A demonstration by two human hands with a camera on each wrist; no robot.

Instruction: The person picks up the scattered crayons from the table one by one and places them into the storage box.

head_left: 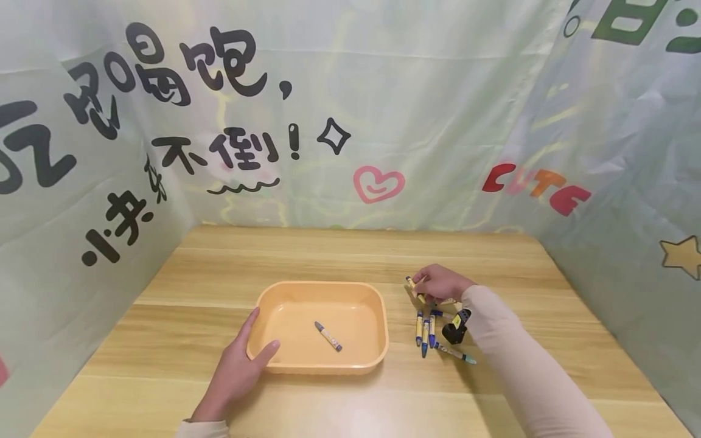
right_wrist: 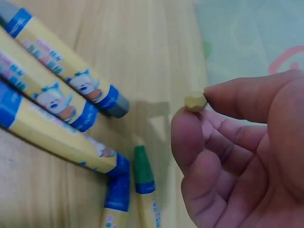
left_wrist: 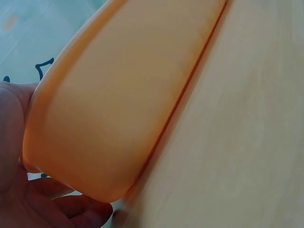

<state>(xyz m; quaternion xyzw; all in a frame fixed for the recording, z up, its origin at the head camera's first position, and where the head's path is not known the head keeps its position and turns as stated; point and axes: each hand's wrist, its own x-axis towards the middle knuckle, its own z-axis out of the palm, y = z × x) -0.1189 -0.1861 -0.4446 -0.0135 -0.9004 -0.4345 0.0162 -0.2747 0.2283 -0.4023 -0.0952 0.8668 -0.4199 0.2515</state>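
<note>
My left hand [head_left: 235,371] grips the near-left corner of an orange plastic tray [head_left: 317,368], thumb over the rim and fingers along the outside wall. Inside the tray lies one grey-blue crayon [head_left: 328,337]. To the right of the tray, my right hand [head_left: 440,283] pinches a yellow crayon [head_left: 412,284] between thumb and index finger, just above the table. The right wrist view shows that crayon end-on [right_wrist: 195,101]. Under and in front of this hand lie several loose crayons [head_left: 425,337], among them a green one [right_wrist: 143,164] and a teal-tipped one [head_left: 456,353].
The wooden table [head_left: 339,249] meets a printed fabric backdrop [head_left: 427,109] at the back and both sides. A black wrist camera [head_left: 456,327] hangs at my right wrist, close over the loose crayons.
</note>
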